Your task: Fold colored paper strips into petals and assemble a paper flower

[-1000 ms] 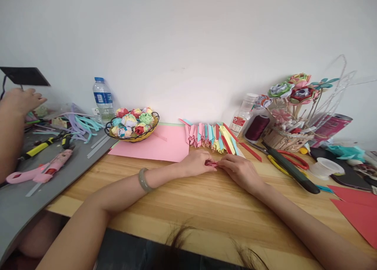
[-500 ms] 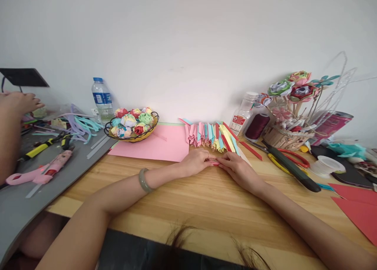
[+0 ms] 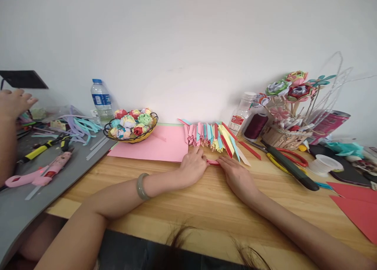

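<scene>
A narrow folded strip of pink and red paper (image 3: 213, 162) lies on the wooden table between my hands. My left hand (image 3: 193, 166), below a wrist with a green bangle (image 3: 142, 186), grips the strip's left end with bent fingers. At the right end, my right hand (image 3: 235, 173) presses it against the tabletop, fingers close together. Parts of both ends are hidden under the fingers. Just behind stands a row of folded paper pieces (image 3: 203, 134) in pink, blue, red and yellow. Pink paper sheets (image 3: 147, 152) lie left of my left hand.
A basket (image 3: 134, 138) of paper flowers stands at left near a water bottle (image 3: 101, 101). On the grey board lies a pink glue gun (image 3: 44, 173); another person's hand (image 3: 16, 103) is beyond. Scissors (image 3: 290, 166), a thread spool (image 3: 255, 126) and red paper (image 3: 353, 215) lie right.
My fingers have lowered and flattened around the strip, and the hands have spread slightly apart, showing more of it. The other person's hand has shifted left.
</scene>
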The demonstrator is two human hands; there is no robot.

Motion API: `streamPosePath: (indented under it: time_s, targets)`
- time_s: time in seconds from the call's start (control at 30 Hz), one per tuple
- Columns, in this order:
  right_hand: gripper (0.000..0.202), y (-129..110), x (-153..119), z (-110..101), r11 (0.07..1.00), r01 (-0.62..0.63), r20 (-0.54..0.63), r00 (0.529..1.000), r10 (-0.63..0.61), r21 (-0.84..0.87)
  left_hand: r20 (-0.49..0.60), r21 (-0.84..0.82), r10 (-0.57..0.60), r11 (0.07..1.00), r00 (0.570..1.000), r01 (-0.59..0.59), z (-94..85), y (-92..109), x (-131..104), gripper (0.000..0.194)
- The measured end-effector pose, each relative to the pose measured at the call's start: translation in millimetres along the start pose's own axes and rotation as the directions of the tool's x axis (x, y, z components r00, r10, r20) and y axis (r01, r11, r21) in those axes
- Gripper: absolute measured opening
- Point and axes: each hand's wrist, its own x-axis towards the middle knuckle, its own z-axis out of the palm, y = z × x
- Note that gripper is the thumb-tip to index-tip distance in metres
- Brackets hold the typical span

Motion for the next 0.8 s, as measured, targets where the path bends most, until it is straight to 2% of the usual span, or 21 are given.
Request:
streamPosePath:
  time_s: [0.1,0.2,0.43,0.6,0.7,0.8]
  targets:
    - [0.048,-1,-2,6,1.0,0.015,-0.028,1.0,-0.015,-0.024,0.026,0.065,0.028,0.997,0.999,-0.03,1.3,5,0,0.026]
    - [0.05,-1,-1,11,0.999,0.025,-0.036,0.999,-0.026,-0.04,0.034,0.053,0.037,0.998,0.999,-0.039,5.1,7,0,0.024]
    - [0.05,0,-2,17,0.998,0.046,-0.053,0.997,-0.049,-0.043,-0.012,0.024,0.08,0.997,0.997,-0.08,7.3,8,-5,0.023]
    - [0.049,-1,-2,15,0.997,0.059,-0.064,0.996,-0.063,-0.059,0.063,0.076,0.117,0.99,0.991,-0.122,3.3,9,-3,0.022]
    - [0.045,-1,-2,12,0.995,0.08,-0.041,0.996,-0.083,-0.065,0.083,0.094,0.181,0.977,0.98,-0.189,-6.2,2,2,0.021]
    - [0.041,-5,-3,6,0.993,0.1,-0.02,0.995,-0.101,-0.067,0.104,0.042,0.21,0.976,0.972,-0.216,-29.6,-16,9,0.022]
